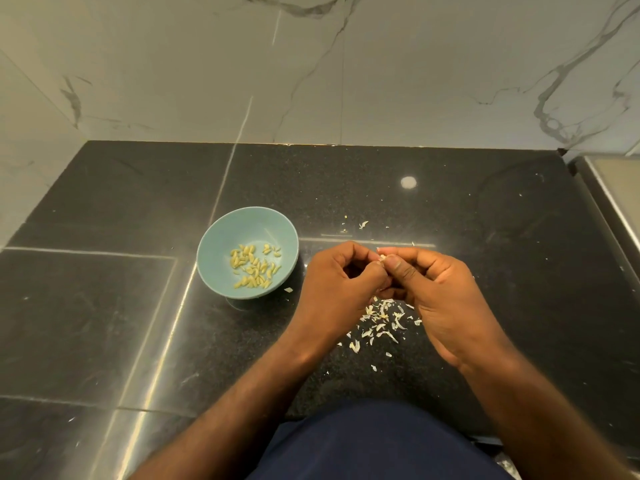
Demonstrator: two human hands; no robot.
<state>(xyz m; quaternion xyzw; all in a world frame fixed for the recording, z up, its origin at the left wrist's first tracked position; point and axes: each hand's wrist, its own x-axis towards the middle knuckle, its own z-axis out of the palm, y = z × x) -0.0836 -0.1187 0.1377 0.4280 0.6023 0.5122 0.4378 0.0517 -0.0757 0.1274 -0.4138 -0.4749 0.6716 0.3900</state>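
My left hand (341, 278) and my right hand (436, 289) meet fingertip to fingertip above the black counter, right of centre. Together they pinch a small pale seed (382, 258), mostly hidden by the fingers. A light blue bowl (221, 237) stands just left of my left hand and holds several peeled yellow-green seeds (254, 266). Under and between my hands lies a scatter of white husk pieces (381, 323).
The black speckled counter (104, 323) runs back to a white marbled wall (311, 81). A few husk bits (363, 224) lie farther back. A metal-edged ledge (613, 202) borders the counter on the right. My dark blue clothing (374, 445) fills the bottom edge.
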